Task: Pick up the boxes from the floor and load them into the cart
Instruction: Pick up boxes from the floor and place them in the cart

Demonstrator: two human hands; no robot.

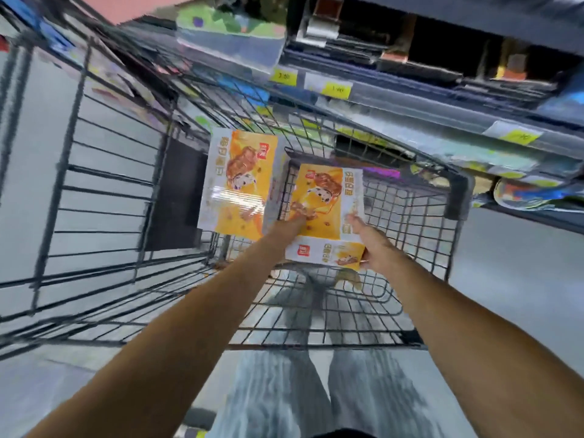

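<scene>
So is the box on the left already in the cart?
In: the left box lies face up within the cart basket; the left hand and right hand hold the other box.

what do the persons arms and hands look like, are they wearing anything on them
Both arms are bare as far as the frame shows them, with no sleeves in view. The left hand and right hand wear no gloves. No watch, band or ring shows on the wrists or the visible fingers, though the picture is motion-blurred.
</scene>
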